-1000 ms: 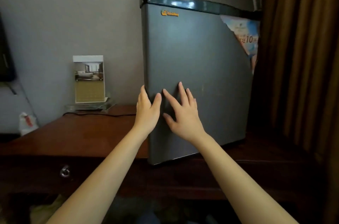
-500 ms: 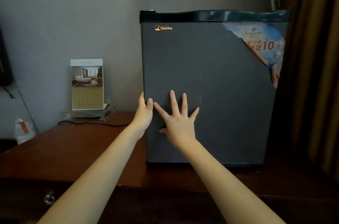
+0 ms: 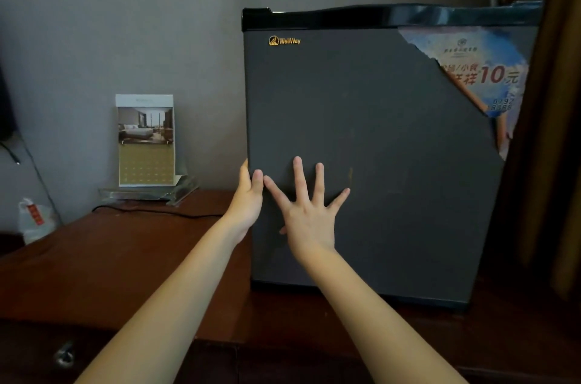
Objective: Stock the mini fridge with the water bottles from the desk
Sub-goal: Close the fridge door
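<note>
The mini fridge (image 3: 393,182) stands on the right part of the dark reddish wooden bench (image 3: 125,264), its back near the grey wall (image 3: 125,22) and its right side just beside a brown curtain (image 3: 561,132). It is a boxy cabinet. Its flat door (image 3: 361,119) is matt charcoal with a faintly grainy finish, and it sits flush with the cabinet under a glossy black top band (image 3: 377,17). A small gold logo (image 3: 284,41) sits at the door's upper left. A torn paper sticker (image 3: 481,72), blue and white with orange print, clings to the upper right corner, its ragged edge running diagonally.

The left grip (image 3: 248,201) holds the door's left edge, with the thumb (image 3: 257,181) lying on the front face and the fingers curled out of sight round the side. The right grip (image 3: 309,221) lies open and flat on the lower left of the door, its fingers (image 3: 298,176) straight and spread wide.

Left of the fridge, a printed card (image 3: 146,144) showing a bedroom stands upright in a clear acrylic stand (image 3: 147,193) against the wall. A thin black cable (image 3: 157,212) runs across the bench in front of it. A crinkled translucent plastic bag (image 3: 33,220) sits at the far left.
</note>
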`<move>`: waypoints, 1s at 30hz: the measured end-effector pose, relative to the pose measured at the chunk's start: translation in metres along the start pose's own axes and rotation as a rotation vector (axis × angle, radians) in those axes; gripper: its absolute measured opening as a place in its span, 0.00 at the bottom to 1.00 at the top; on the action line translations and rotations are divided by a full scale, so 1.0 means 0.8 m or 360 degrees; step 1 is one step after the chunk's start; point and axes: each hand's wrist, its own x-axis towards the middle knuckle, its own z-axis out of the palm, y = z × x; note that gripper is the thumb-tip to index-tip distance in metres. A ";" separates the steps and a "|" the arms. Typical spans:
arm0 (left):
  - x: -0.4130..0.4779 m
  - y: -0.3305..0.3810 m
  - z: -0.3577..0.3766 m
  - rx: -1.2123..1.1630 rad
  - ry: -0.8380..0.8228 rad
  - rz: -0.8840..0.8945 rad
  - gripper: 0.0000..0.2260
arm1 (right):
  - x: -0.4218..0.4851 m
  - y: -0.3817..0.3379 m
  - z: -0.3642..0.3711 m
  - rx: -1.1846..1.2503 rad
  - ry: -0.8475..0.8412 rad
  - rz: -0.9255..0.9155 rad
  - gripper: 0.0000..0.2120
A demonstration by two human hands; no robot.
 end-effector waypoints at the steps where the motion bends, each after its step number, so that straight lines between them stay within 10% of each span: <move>1: 0.000 0.001 -0.001 -0.0004 0.0009 0.0000 0.24 | 0.000 0.000 -0.001 -0.0012 0.0002 0.0000 0.57; 11: -0.024 0.009 -0.030 0.0062 -0.0038 -0.0587 0.17 | -0.016 0.003 -0.026 0.0025 -0.0136 -0.0084 0.42; 21: -0.079 -0.013 -0.090 0.0182 -0.0081 -0.0618 0.13 | -0.046 -0.028 -0.054 0.0408 0.0196 -0.0224 0.21; 30: -0.118 -0.026 -0.158 0.0284 0.0115 -0.0709 0.11 | -0.045 -0.082 -0.034 0.0827 -0.0026 -0.0338 0.17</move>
